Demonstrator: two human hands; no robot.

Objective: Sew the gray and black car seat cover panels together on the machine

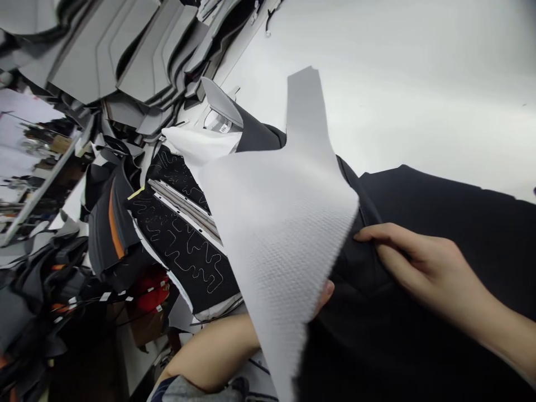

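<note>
A light grey, textured fabric panel (268,206) with a narrow upright strip hangs in front of me, joined or laid against black material (377,329). My left hand (326,293) reaches behind the grey panel. Only a fingertip shows at its right edge, beside the black material; the rest is hidden. With fingers and thumb closed, my right hand (419,257) pinches a folded edge of the black material just right of the panel. This material spreads across the lower right.
A black padded piece (184,251) with wavy wires and metal-coloured strips lies to the left. Stacked grey panels (121,50) line the upper left. Dark pieces with an orange stripe (116,223) hang beside a red item (153,290). The white tabletop (410,84) stretches behind.
</note>
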